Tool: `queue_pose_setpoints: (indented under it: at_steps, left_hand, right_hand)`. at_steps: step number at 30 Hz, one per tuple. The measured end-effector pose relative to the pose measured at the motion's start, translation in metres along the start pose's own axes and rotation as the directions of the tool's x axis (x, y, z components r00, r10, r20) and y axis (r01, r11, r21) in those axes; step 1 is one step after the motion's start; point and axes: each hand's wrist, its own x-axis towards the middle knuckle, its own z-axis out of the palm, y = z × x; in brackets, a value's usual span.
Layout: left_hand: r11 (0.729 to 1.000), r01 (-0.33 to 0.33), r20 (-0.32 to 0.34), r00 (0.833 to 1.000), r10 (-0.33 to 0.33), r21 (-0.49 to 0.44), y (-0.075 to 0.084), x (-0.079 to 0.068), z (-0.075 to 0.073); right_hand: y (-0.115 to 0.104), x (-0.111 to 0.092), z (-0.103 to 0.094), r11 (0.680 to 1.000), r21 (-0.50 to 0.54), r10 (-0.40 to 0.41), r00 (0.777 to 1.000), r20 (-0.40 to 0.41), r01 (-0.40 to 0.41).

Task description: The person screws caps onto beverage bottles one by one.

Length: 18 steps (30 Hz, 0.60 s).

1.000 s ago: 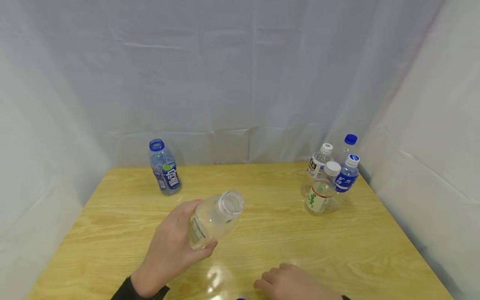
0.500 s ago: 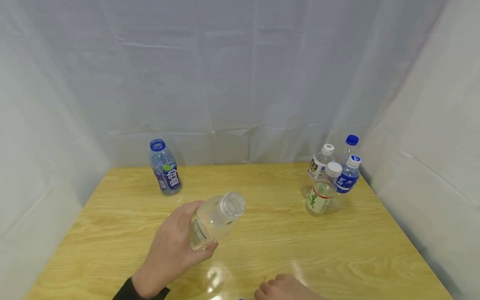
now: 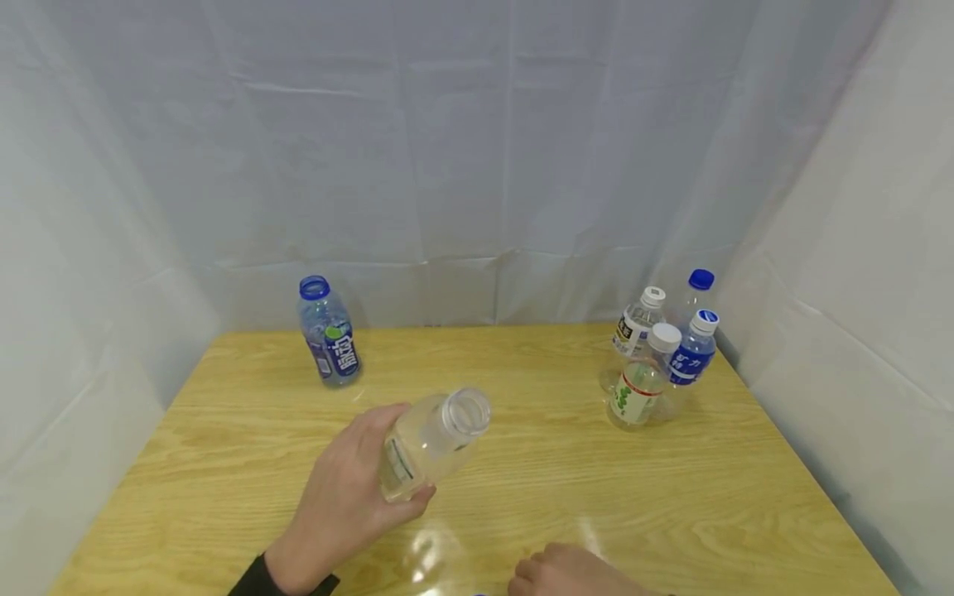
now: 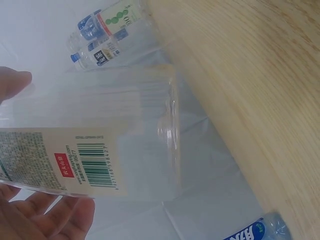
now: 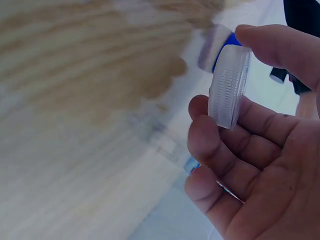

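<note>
My left hand [image 3: 346, 488] grips a clear plastic bottle [image 3: 428, 443] round its body, tilted with its uncapped mouth up and to the right. The left wrist view shows the bottle's base and its barcode label [image 4: 92, 160]. Low at the front edge of the head view is my right hand [image 3: 570, 571], partly cut off. In the right wrist view that hand pinches a translucent ribbed bottle cap [image 5: 229, 87] between thumb and fingers. The cap is hidden in the head view. Bottle and cap are apart.
A blue uncapped bottle [image 3: 330, 339] stands at the table's back left. Several capped bottles cluster at the back right, the nearest a clear bottle with a white cap [image 3: 639, 385]. A blue object [image 3: 480, 594] barely shows at the bottom edge. White curtains [image 3: 462, 165] surround the wooden table [image 3: 537, 463].
The left hand and its bottle have shifted slightly down and to the right in the head view. My right hand has dropped a little toward the bottom edge.
</note>
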Motion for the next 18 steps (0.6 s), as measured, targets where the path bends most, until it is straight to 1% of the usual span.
queue_pose_setpoints:
  at_steps: [2, 3, 5, 7, 9, 10, 11, 14, 18]
  left_hand:
    - [1.0, -0.001, 0.003, 1.0, 0.001, 0.003, 0.0, 0.0, 0.0]
    - [1.0, -0.004, 0.002, 1.0, 0.004, 0.006, 0.0, 0.0, 0.0]
    - [1.0, -0.006, 0.003, 1.0, 0.006, 0.013, 0.0, 0.001, -0.002]
    - [1.0, -0.007, 0.004, 1.0, 0.007, 0.018, 0.0, 0.001, -0.003]
    - [1.0, -0.015, 0.007, 1.0, 0.015, 0.022, 0.001, 0.002, -0.004]
    - [1.0, -0.015, 0.012, 1.0, 0.015, 0.025, 0.001, 0.003, -0.005]
    - [0.999, -0.017, 0.016, 1.0, 0.017, 0.028, 0.001, 0.003, -0.005]
    - [0.999, -0.026, 0.021, 0.999, 0.026, 0.032, 0.001, 0.004, -0.005]
    - [0.999, -0.037, 0.02, 0.999, 0.036, 0.038, 0.0, 0.004, -0.004]
  right_hand:
    - [0.002, -0.001, -0.008, 1.0, -0.01, -0.001, 1.0, -0.018, 0.001]
    - [0.004, -0.002, -0.014, 1.0, 0.02, 0.016, 1.0, -0.013, -0.015]
    - [0.008, -0.004, -0.027, 0.986, 0.148, 0.077, 0.997, 0.02, -0.079]
    - [0.012, -0.006, -0.04, 0.95, 0.274, 0.141, 0.989, 0.044, -0.148]
    - [0.016, -0.009, -0.054, 0.905, 0.364, 0.211, 0.976, 0.062, -0.219]
    - [0.018, -0.01, -0.06, 0.889, 0.391, 0.235, 0.97, 0.058, -0.239]
    - [0.019, -0.012, -0.066, 0.886, 0.396, 0.249, 0.968, 0.036, -0.243]
    - [0.022, -0.016, -0.08, 0.894, 0.376, 0.285, 0.957, -0.057, -0.244]
    - [0.025, -0.022, -0.094, 0.914, 0.341, 0.296, 0.937, -0.187, -0.221]
